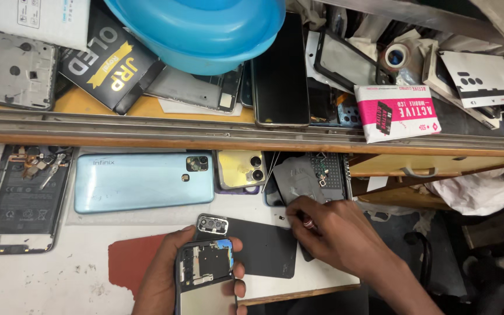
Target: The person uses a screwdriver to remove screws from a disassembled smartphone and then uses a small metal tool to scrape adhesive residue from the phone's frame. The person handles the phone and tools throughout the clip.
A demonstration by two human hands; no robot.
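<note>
Even, fairly bright light is falling from above across the upper and middle parts of the frame, and colours are reading clearly there. The lower right corner is sinking into deep shadow, losing detail. A soft sheen is showing on the light blue phone back [144,181] at centre left, and the blue plastic bowl [196,29] at top centre is catching mild glare. Focus is holding sharp across most of the frame. Straight shelf edges are bowing slightly toward the borders.
</note>
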